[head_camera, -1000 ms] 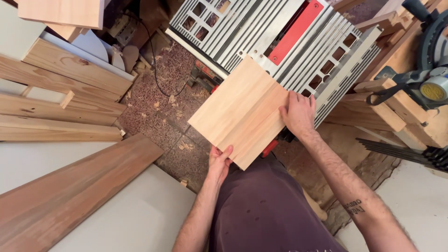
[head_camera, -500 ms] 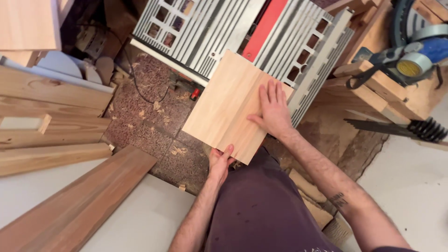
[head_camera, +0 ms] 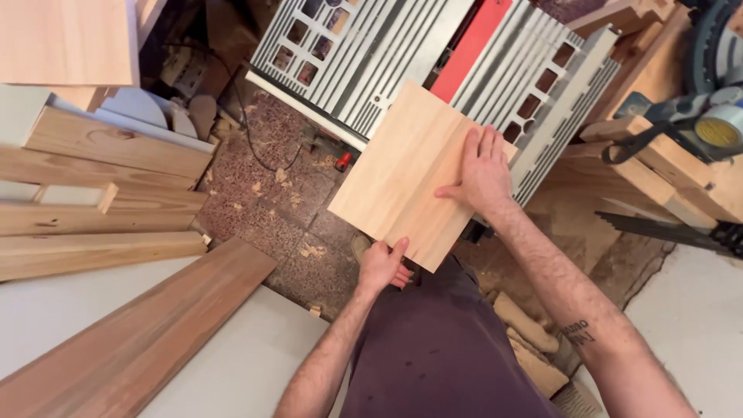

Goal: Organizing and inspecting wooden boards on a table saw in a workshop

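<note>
Far left of the frame: pale planks lie stacked, and below them a long reddish board runs diagonally across a white surface toward the lower left corner. Upper left corner: the face of another light panel. Centre left: a speckled floor scattered with sawdust, crossed by a black cable.

Centre: my left hand pinches the near corner of a square light wood panel, thumb on top and fingers curled under its lower edge. The panel sits at the middle of the frame, tilted like a diamond, its far part lying over the grey ribbed table saw with a red strip in its top.

Right of centre: my right hand rests flat on the panel's right part, fingers together and extended, thumb spread to the left, palm pressing down.

Far right: wooden blocks, a mitre saw with a yellow hub, and a handsaw blade below it.
</note>
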